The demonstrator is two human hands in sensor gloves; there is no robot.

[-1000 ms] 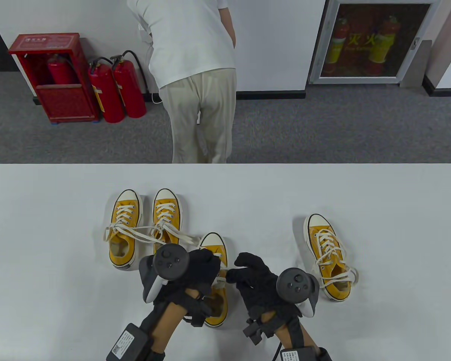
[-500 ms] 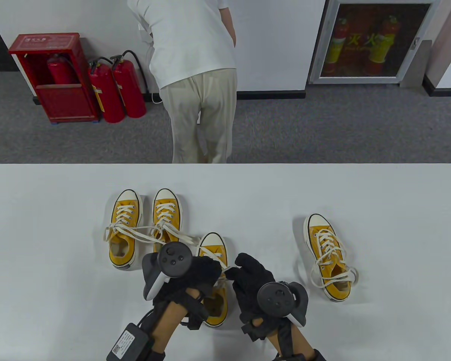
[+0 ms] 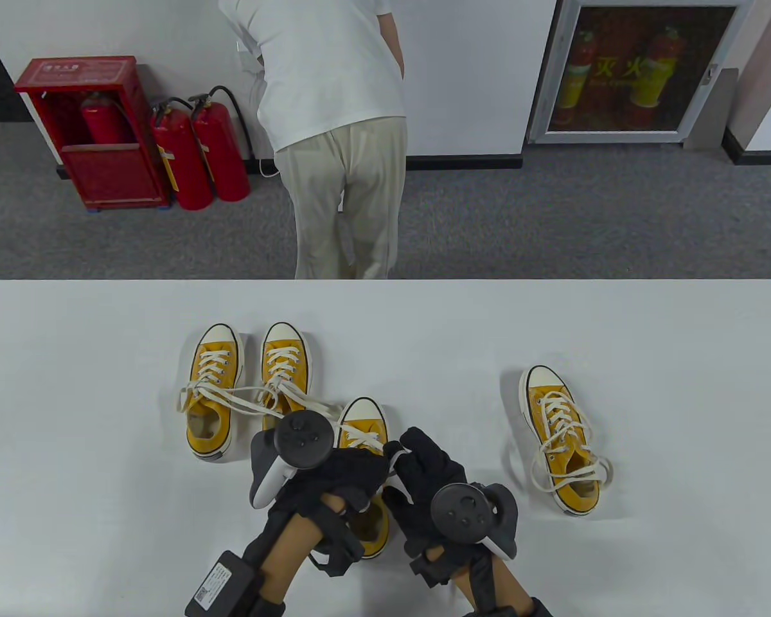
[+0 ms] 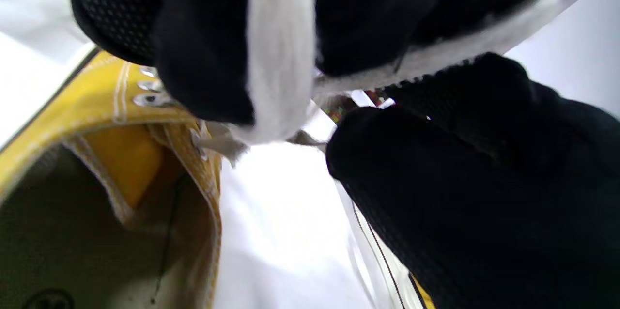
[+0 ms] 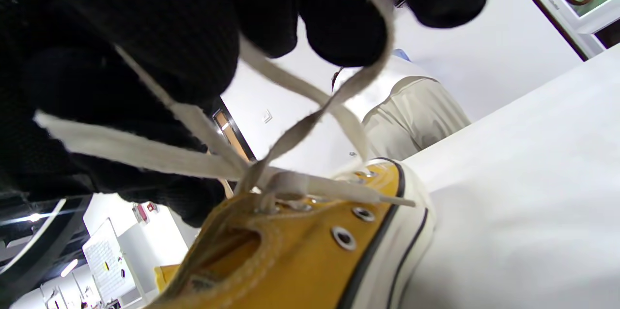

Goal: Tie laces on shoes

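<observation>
A yellow sneaker (image 3: pixel 363 424) with white laces lies near the table's front, toe pointing away, mostly covered by my hands. My left hand (image 3: pixel 344 469) is over its tongue and grips a white lace (image 4: pixel 278 47) that runs across its fingers. My right hand (image 3: pixel 424 463) is close beside it at the shoe's right side and holds a lace loop (image 5: pixel 361 71) around a fingertip above the eyelets. The two hands touch over the shoe (image 5: pixel 300 251). The shoe's opening (image 4: pixel 72 212) shows in the left wrist view.
Two more yellow sneakers (image 3: pixel 215 392) (image 3: pixel 284 369) lie side by side at the left with loose laces trailing. A fourth sneaker (image 3: pixel 562 437) lies at the right. A person (image 3: pixel 334 128) stands beyond the table's (image 3: pixel 649 334) far edge.
My right hand has moved left and nearer to the shoe, closing up against my left hand. My left hand has shifted slightly right over the shoe's tongue.
</observation>
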